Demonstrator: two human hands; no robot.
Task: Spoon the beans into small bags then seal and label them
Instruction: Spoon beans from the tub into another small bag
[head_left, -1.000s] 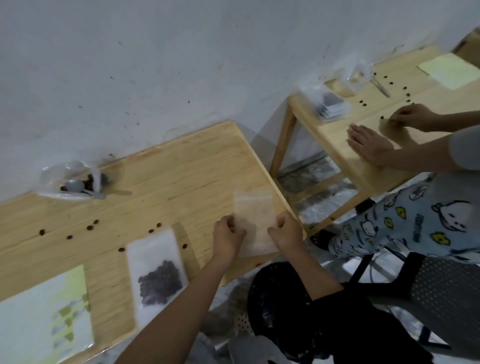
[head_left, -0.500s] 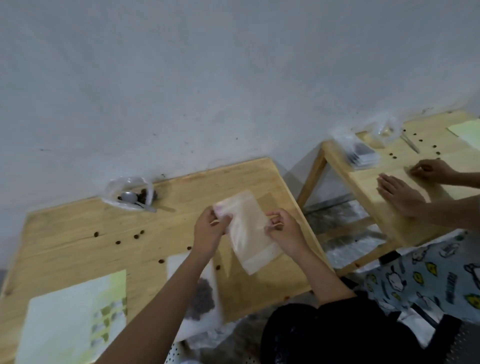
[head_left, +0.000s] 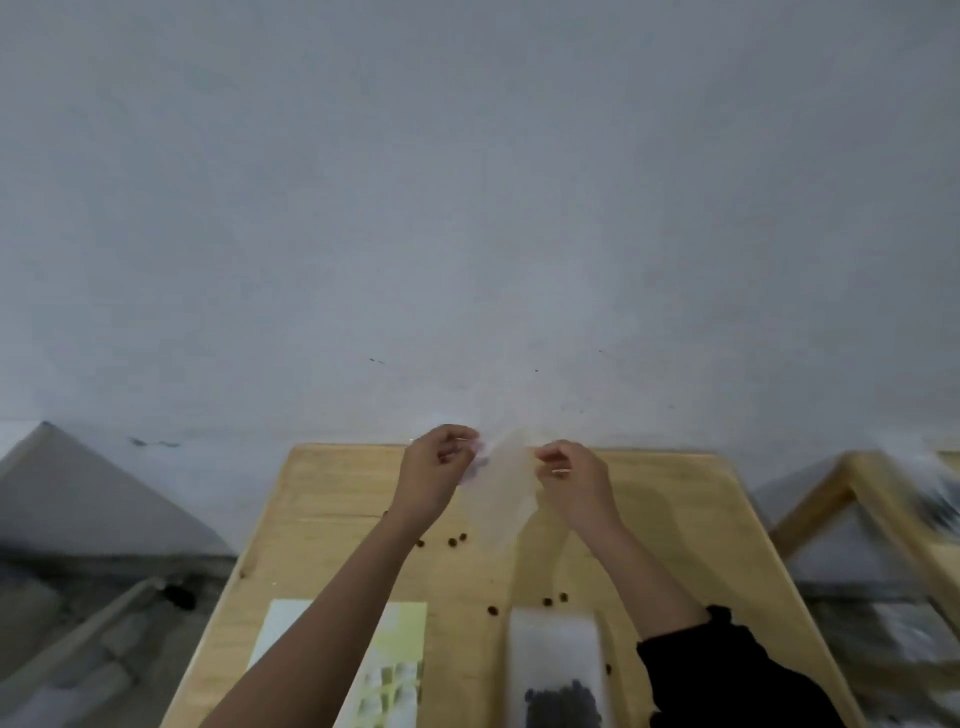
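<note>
Left grip (head_left: 439, 467) and right grip (head_left: 576, 480) pinch the empty bag (head_left: 501, 499) between them — above the surface (head_left: 675, 519); filled bag (head_left: 558, 670) nearer.

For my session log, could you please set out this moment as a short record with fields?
left hand: pinches the empty bag near its top
right hand: pinches the same bag's top, opposite side
empty bag: clear, held up above the table
filled bag: flat on the table's near edge, dark beans inside
loose beans: scattered on the table
label sheet: flat, near left of the table
</note>
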